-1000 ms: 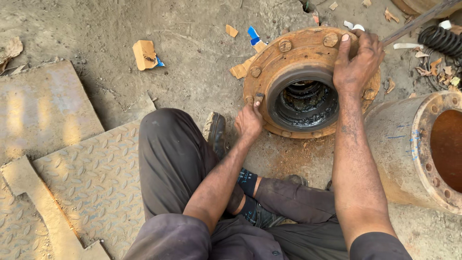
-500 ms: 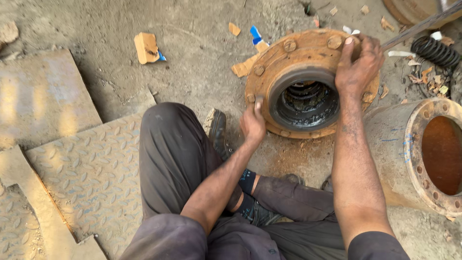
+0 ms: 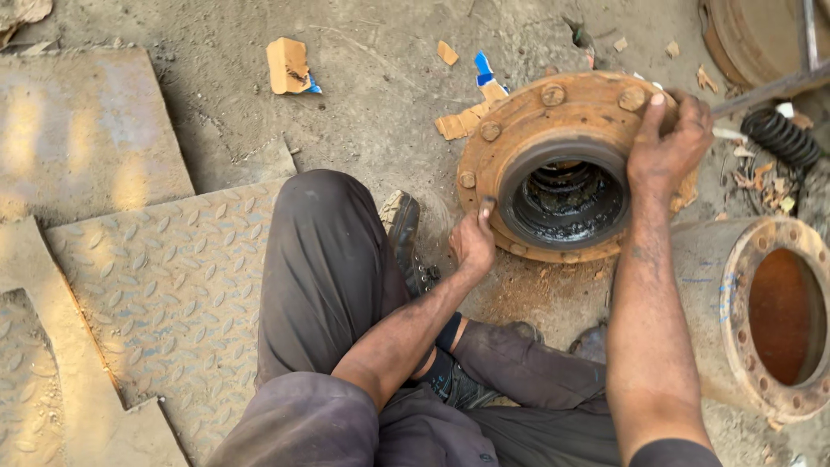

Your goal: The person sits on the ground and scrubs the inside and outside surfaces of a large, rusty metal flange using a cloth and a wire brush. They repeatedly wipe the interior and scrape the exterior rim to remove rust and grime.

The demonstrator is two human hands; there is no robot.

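A rusty orange wheel hub (image 3: 527, 130) with several studs around its flange lies on the dirt in front of me, its greasy dark bore facing up. My left hand (image 3: 474, 240) grips the near left edge of the flange, thumb on the rim. My right hand (image 3: 667, 147) is clamped over the far right edge of the flange, fingers curled over it. I sit on the ground with my legs in dark trousers folded under the hub.
A second rusty drum (image 3: 761, 316) lies on its side at the right. Checkered steel plates (image 3: 164, 285) cover the ground at left. A black coil spring (image 3: 781, 137), a metal rod (image 3: 769, 89) and cardboard scraps (image 3: 288, 65) lie around the hub.
The view has shifted slightly; both hands keep their hold on the hub's flange, which sits in about the same place.
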